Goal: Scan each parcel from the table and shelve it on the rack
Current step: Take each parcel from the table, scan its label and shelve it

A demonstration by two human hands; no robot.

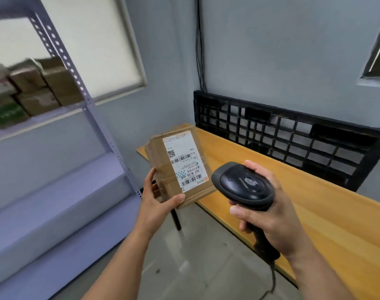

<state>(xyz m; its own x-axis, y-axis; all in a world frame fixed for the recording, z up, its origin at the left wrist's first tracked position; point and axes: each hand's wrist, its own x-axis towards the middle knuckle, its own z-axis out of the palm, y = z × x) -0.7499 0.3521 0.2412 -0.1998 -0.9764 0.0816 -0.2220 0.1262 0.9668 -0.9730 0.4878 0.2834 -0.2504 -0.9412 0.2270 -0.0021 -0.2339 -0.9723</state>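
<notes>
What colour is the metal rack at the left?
Pale purple. The perforated metal rack is lilac on its posts and shelves, shown best in the head view.

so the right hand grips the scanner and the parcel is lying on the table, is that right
Not quite. The right hand does grip the scanner, but the parcel is not lying on the table: the left hand holds it up off the table, as the head view shows.
</notes>
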